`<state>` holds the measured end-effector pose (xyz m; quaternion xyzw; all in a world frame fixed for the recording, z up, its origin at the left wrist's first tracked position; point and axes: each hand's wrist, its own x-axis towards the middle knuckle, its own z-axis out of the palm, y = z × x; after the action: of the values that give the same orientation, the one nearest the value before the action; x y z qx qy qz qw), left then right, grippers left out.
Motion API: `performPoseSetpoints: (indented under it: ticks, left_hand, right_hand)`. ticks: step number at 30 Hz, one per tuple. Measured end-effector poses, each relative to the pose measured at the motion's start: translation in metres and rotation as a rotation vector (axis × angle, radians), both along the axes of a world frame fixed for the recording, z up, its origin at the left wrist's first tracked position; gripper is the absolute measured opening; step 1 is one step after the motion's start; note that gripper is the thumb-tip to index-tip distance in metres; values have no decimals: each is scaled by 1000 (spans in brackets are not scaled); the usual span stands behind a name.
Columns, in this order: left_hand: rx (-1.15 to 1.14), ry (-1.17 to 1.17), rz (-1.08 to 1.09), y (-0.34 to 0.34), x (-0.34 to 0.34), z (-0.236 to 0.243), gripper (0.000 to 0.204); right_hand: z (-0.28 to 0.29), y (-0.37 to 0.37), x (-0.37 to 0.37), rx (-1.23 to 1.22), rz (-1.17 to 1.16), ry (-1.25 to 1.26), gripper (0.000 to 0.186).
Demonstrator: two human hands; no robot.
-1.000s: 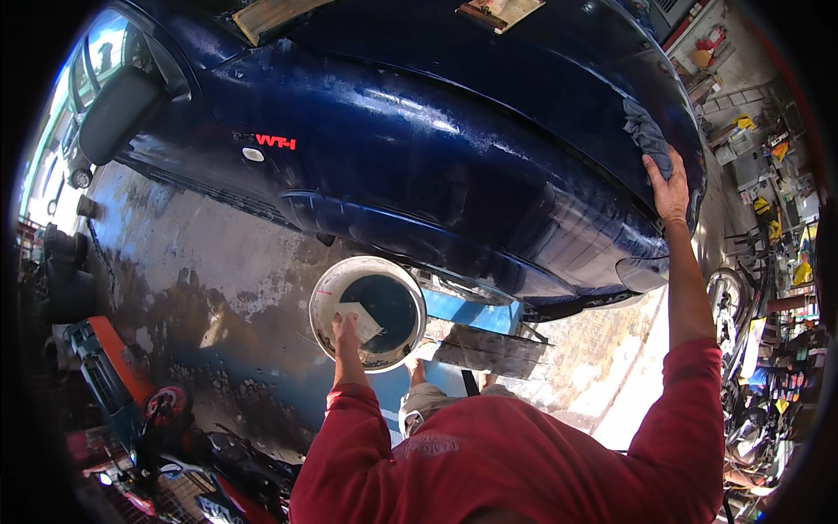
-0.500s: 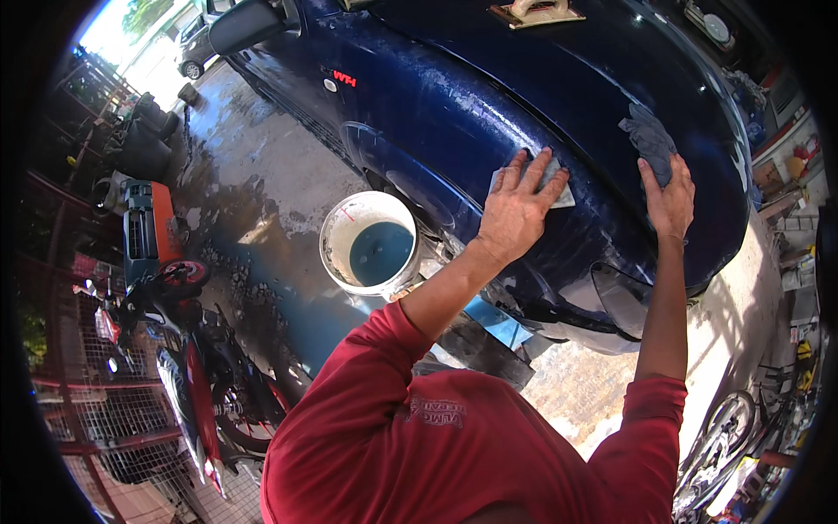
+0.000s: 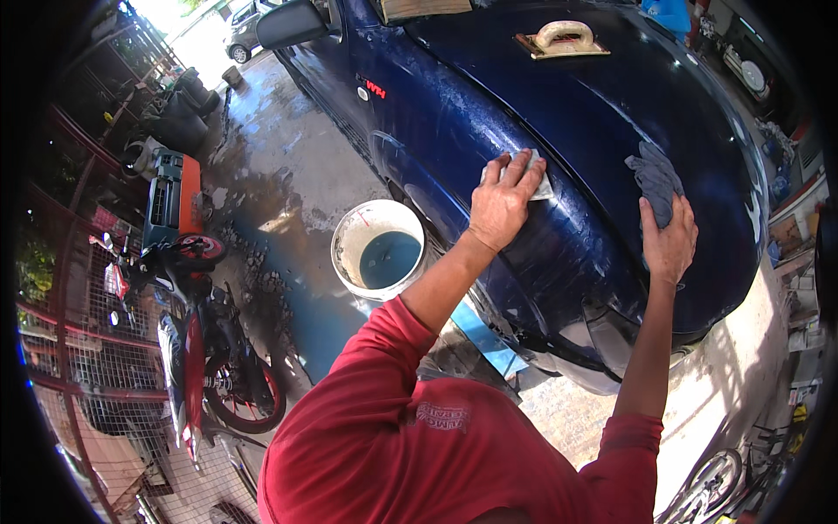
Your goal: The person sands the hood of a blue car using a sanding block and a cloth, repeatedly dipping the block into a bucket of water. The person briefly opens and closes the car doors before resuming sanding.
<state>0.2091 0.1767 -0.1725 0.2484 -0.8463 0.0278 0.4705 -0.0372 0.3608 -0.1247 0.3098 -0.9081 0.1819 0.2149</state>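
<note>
My left hand (image 3: 502,203) presses a pale sheet, like sandpaper (image 3: 539,181), flat on the dark blue car's front fender (image 3: 454,144). Its fingers curl over the sheet, which sticks out beyond the fingertips. A wet, whitish film streaks the paint around it. On the hood (image 3: 602,113), across the panel gap, rests my right hand (image 3: 670,237), its fingers closed on a bunched grey cloth (image 3: 655,179). Most of that cloth lies ahead of the fingers on the paint. Below and left of my left hand stands a white bucket (image 3: 346,253) holding cloudy blue-grey water.
A hand float (image 3: 563,39) with a pale handle lies on the hood. The side mirror (image 3: 292,24) juts out at the upper left. A red-and-black motorcycle (image 3: 196,349) stands at left, near an orange-and-black box (image 3: 179,196). Wet floor surrounds the bucket; a bicycle (image 3: 711,485) sits lower right.
The view has shifted, so the car appears lower and farther right. My left hand has slid the sheet back along the fender toward the mirror. My right hand still holds the cloth on the hood.
</note>
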Motion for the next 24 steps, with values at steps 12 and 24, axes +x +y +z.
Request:
performPoseSetpoints:
  ticks: [12, 24]
  left_hand:
    - [-38, 44, -22, -51, 24, -4, 55]
    - [113, 72, 156, -167, 55, 27, 59]
  right_hand:
    - [-3, -7, 1, -41, -3, 48, 72]
    - [-4, -11, 3, -67, 40, 73, 69]
